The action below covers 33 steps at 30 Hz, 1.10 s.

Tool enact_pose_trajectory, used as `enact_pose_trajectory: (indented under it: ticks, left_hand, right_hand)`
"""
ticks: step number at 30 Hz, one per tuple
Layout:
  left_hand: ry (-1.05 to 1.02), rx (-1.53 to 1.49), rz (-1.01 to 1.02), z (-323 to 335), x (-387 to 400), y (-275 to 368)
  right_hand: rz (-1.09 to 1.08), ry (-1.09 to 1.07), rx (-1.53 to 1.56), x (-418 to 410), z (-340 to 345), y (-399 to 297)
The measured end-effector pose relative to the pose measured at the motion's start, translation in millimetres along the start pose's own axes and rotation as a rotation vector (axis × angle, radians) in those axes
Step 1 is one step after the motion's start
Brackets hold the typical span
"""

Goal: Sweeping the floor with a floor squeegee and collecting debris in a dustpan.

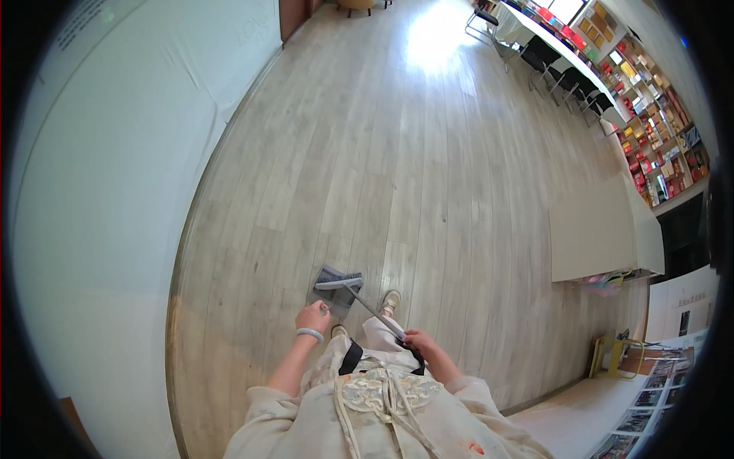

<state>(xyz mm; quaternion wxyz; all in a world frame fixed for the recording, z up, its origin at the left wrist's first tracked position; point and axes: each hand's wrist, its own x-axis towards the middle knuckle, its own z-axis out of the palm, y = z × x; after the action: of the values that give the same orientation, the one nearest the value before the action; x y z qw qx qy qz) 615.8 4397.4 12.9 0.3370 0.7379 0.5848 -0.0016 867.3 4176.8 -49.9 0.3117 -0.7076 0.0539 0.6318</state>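
My left hand (311, 317), with a pale bangle at the wrist, is closed around the top of an upright dustpan handle, seen almost end-on. Below it, the grey dustpan (343, 302) is in front of my feet. A broom head (338, 283) with dark bristles lies across the dustpan; whether it touches the pan I cannot tell. From there the grey broom handle (375, 312) slants back to my right hand (420, 339), which grips its upper end beside my thigh.
Grey-beige wood planks (355, 201) cover the floor. A white-covered wall (114, 201) runs along the left. On the right stand a pale box-shaped cabinet (593, 229), black chairs (539, 54) along a long table (590, 69), shelves of boxes (659, 137), and a yellow-framed item (616, 358).
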Motion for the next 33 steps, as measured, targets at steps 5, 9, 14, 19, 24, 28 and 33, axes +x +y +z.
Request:
enact_pose_trajectory:
  ticks: [5,9,14,19,24,28,33]
  left_hand:
    - [0.025,-0.005,-0.030,-11,14,-2]
    - [0.044,-0.022,-0.007,-13,27,16]
    - [0.026,-0.093,-0.006,-3,64,58]
    - [-0.014,-0.113,0.015,19,106,106]
    - [0.001,-0.041,-0.002,18,152,149]
    - [0.012,-0.010,-0.047,9,169,158]
    - [0.038,-0.036,-0.046,-4,177,176]
  right_hand:
    - [0.005,0.113,0.019,-53,0,-63]
    - [-0.061,0.148,0.087,-33,-34,-116]
    - [-0.198,0.210,0.087,13,-57,-193]
    - [-0.143,0.239,0.046,53,-48,-210]
    - [0.099,-0.013,-0.094,48,-97,-232]
    - [0.108,-0.102,-0.136,31,-133,-268]
    - [0.002,0.044,-0.151,48,-155,-325]
